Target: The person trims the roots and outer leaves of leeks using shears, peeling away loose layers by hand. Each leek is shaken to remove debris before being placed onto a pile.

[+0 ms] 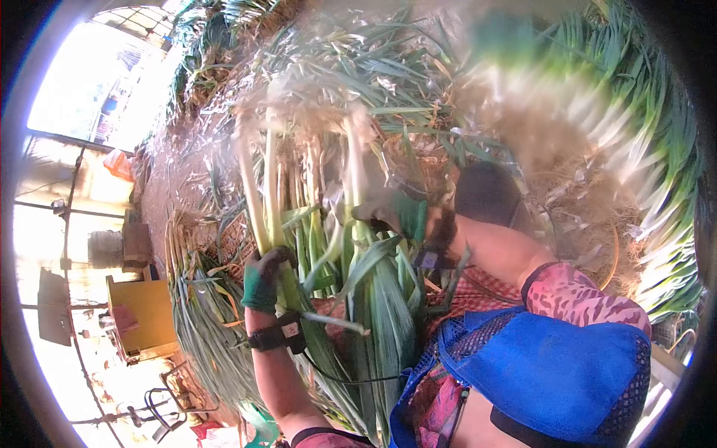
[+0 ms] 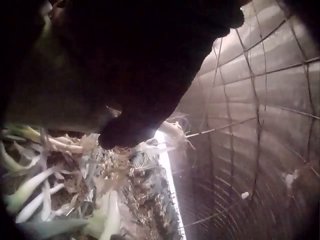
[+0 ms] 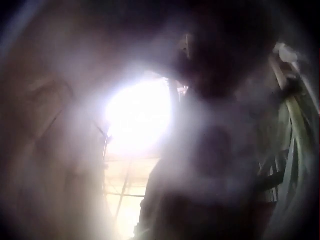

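My left hand (image 1: pixel 266 278), in a dark glove with a green cuff, grips leeks (image 1: pixel 272 187) by their lower stalks, root ends pointing away from me. In the left wrist view the hand (image 2: pixel 120 75) is a dark shape, with a leek's root end (image 2: pixel 174 134) showing past it. My right hand (image 1: pixel 396 213), gloved alike, has its fingertips curled at a pale leek stalk (image 1: pixel 352 168). More leeks (image 1: pixel 381 299) lie across my lap, green leaves toward me. The right wrist view is blurred and mostly dark, with a leek (image 3: pixel 295 117) at its right side.
A bundle of leeks (image 1: pixel 213 321) lies to the left. A long row of leeks (image 1: pixel 642 134) curves along the right. Loose leaves (image 1: pixel 358 75) and peelings litter the ground ahead. A yellow box (image 1: pixel 140 313) stands by the bright left wall. A blue cap (image 1: pixel 538 373) covers the lower right.
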The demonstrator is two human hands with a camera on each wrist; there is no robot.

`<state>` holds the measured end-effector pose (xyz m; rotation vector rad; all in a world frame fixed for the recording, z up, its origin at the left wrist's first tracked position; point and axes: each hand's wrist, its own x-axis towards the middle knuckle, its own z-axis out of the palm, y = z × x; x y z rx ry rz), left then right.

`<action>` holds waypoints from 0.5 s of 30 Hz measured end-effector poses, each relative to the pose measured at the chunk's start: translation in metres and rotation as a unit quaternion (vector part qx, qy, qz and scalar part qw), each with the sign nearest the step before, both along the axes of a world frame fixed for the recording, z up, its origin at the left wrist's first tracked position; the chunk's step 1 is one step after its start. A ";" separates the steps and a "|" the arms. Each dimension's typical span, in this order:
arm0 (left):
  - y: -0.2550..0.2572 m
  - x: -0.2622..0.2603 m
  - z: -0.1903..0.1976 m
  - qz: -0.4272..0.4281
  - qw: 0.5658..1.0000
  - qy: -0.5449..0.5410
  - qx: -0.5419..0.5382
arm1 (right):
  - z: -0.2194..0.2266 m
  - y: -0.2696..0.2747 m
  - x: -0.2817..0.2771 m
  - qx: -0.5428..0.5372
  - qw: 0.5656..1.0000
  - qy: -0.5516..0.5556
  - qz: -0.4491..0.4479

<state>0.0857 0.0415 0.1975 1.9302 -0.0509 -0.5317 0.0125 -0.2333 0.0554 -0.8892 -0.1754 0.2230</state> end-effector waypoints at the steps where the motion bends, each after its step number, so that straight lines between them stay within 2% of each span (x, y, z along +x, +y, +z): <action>1: 0.006 -0.003 0.000 0.002 1.000 0.006 -0.005 | 0.017 -0.002 -0.003 0.020 1.000 0.005 0.004; 2: 0.012 -0.005 -0.001 0.005 1.000 0.012 -0.010 | 0.031 0.006 -0.015 -0.002 0.999 0.005 -0.038; 3: 0.015 -0.009 -0.002 0.010 1.000 0.022 -0.017 | 0.066 0.010 -0.028 -0.026 0.997 0.009 -0.078; 4: 0.011 -0.018 0.000 0.027 0.998 0.062 0.004 | 0.078 0.007 -0.028 -0.058 0.998 0.004 -0.022; 6: 0.008 -0.028 0.006 -0.004 0.998 0.057 0.017 | 0.087 0.007 -0.019 0.020 0.993 0.116 0.011; 8: 0.008 -0.033 0.019 -0.044 0.996 0.069 0.021 | 0.061 0.007 0.004 0.014 0.983 0.184 0.012; 9: 0.005 -0.037 0.026 -0.040 0.997 0.065 -0.015 | 0.043 0.009 0.007 -0.096 0.995 -0.009 -0.039; 10: 0.002 -0.046 0.030 -0.035 0.996 0.067 -0.052 | 0.025 0.011 0.009 -0.195 0.955 -0.179 -0.133; 11: 0.001 -0.053 0.031 -0.028 0.993 0.072 -0.086 | 0.009 0.014 0.012 -0.121 0.952 -0.237 -0.150; 12: 0.009 -0.050 0.030 -0.040 0.992 0.089 -0.084 | 0.021 0.013 0.010 -0.100 0.984 -0.113 -0.092; 13: 0.004 -0.057 0.037 -0.055 0.992 0.087 -0.074 | 0.047 0.013 0.006 -0.076 0.996 0.012 -0.033; 14: -0.009 -0.066 0.047 -0.072 0.992 0.079 -0.069 | 0.076 0.015 0.000 0.043 0.992 0.119 -0.002; 15: -0.024 -0.074 0.058 -0.088 0.992 0.072 -0.064 | 0.099 0.014 -0.006 -0.013 0.998 0.064 0.011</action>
